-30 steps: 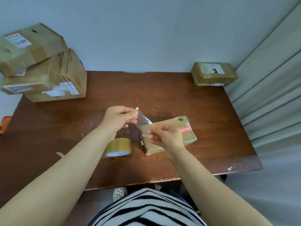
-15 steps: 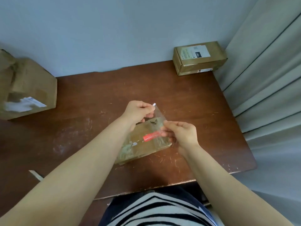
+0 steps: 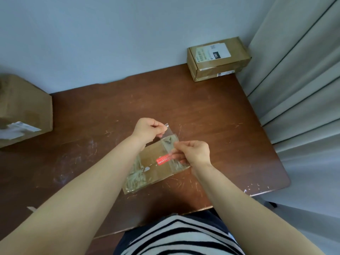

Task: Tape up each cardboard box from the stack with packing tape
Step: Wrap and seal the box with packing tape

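A flat cardboard box [image 3: 156, 169] with a red label lies on the brown table [image 3: 211, 129], close to the front edge. Old clear tape covers both its ends. Over its far right end I hold a cut strip of clear packing tape [image 3: 168, 138], stretched just above the box. My left hand [image 3: 148, 130] pinches the strip's far end between thumb and fingers. My right hand [image 3: 193, 152] pinches the near end above the box's right side. The tape roll is out of view.
A sealed cardboard box [image 3: 218, 58] with a white label sits at the table's far right corner against the wall. Part of a larger box [image 3: 22, 111] shows at the left edge. A grey curtain [image 3: 303, 89] hangs along the right.
My head turned right, so the box stack and the tape roll left the view. Both hands carried the strip from the box's left end to over its right end.
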The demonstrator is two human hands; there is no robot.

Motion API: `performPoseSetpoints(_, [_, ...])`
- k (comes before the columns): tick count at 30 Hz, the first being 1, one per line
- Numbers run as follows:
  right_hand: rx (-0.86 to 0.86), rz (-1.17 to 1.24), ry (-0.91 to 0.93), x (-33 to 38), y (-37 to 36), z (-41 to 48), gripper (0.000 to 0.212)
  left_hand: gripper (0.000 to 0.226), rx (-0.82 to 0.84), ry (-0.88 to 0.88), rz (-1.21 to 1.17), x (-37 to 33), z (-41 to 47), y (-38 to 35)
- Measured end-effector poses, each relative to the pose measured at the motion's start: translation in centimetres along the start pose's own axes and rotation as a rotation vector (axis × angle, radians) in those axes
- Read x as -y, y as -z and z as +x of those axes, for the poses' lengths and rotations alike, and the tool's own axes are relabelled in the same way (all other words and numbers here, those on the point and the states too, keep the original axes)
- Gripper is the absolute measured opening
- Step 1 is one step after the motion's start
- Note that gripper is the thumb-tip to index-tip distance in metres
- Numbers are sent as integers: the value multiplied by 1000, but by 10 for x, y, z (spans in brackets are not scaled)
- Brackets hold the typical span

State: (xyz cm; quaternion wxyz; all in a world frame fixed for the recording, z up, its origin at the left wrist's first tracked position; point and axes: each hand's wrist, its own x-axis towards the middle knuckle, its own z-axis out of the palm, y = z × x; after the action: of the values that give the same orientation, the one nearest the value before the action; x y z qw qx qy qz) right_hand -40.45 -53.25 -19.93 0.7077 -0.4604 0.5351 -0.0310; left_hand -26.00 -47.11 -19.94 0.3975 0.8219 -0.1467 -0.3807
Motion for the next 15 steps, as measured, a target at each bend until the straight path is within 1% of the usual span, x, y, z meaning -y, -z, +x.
performPoseSetpoints(5, [-58,-18,-10,-4,0,0,8,2,15,-1,-29,7,3,-7])
performPoseSetpoints(11, [-90,-53,33,-7,-3,-1,11,13,-22,-31,-46,20,8,-11])
performPoseSetpoints(15, [-107,-107,61,-10,-5,1,9,8,-48,-44,-62,24,6,-13])
